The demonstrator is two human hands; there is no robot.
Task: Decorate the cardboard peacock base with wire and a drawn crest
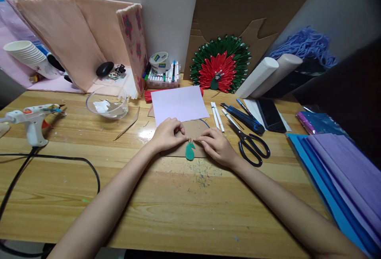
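Note:
My left hand [167, 134] and my right hand [217, 146] rest close together on a brown cardboard piece [195, 130] in the middle of the wooden table [178, 203]. Between them lies a small teal bird-shaped cutout [189, 152]. The fingertips of both hands pinch together at its top, where tiny pale sticks poke up. What exactly each pinch holds is too small to make out. A sheet of pale lilac paper [179, 104] lies just behind the hands.
Black scissors [251, 146], a blue cutter [242, 118], white sticks [217, 116] and a phone [270, 115] lie right. A glue gun [31, 118] with black cord and a clear bowl [107, 103] sit left. Coloured paper sheets [339, 171] stack at right; a red-green peacock craft [220, 68] leans behind.

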